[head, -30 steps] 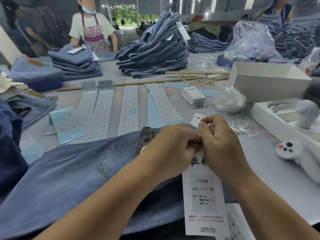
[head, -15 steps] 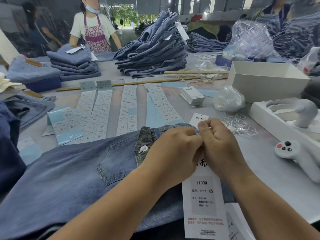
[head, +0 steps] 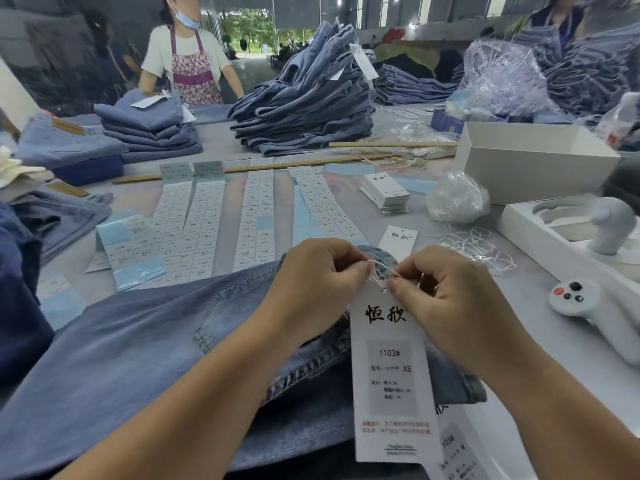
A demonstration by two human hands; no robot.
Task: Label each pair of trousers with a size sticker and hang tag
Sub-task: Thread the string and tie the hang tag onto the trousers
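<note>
The hang tag lies at 6 o'clock on the trousers: light, stiff card, best held at its punched top. The left hand and right hand each pinch the thin, limp string. Sticker sheets lie at 12 o'clock on the table.

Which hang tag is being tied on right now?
The long white hang tag printed 1103# XS, its string pinched by both hands; the small loose tag and the stack lie untouched.
</note>
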